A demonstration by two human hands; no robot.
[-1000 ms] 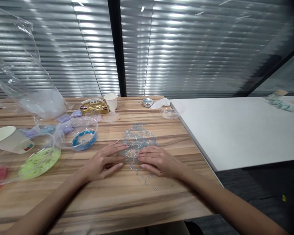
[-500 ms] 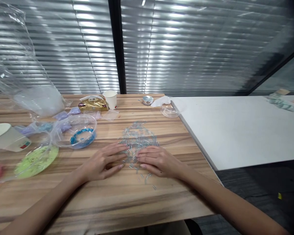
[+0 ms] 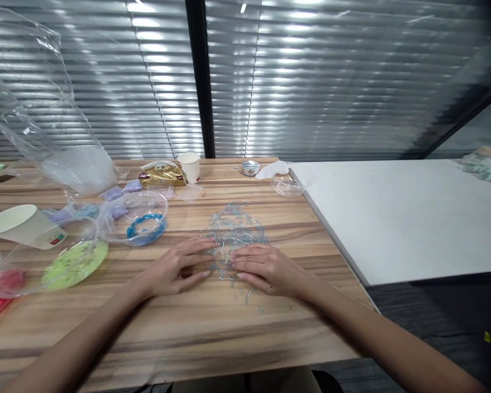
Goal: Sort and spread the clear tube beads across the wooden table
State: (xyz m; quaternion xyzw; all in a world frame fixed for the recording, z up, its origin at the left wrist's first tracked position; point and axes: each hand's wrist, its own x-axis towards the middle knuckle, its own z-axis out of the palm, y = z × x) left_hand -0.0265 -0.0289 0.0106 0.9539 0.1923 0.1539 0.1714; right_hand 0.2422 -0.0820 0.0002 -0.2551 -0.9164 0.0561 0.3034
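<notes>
Little has shifted since a moment earlier: left hand (image 3: 169, 271) and right hand (image 3: 265, 268) remain flat, fingers spread and grasping nothing, at the near edge of scattered clear tube beads (image 3: 233, 234) on a wood-grain table (image 3: 213, 333). A white table (image 3: 405, 213) adjoins; closed blinds (image 3: 331, 82) behind.

You had a table (image 3: 180, 322) of light brown wood with darker brown stripes running across it. The little beads (image 3: 234, 232) spread on it were clear and silvery. One see-through bowl (image 3: 136, 217) held a bright blue ring of beads, and another dish (image 3: 71, 263) held light green ones. Red ones (image 3: 0, 289) sat at the far left. The paper cup (image 3: 189, 166) was white, the packet (image 3: 162, 174) beside it was gold, and the next table (image 3: 409, 213) was plain white. The blinds (image 3: 331, 76) were grey with shiny stripes.
</notes>
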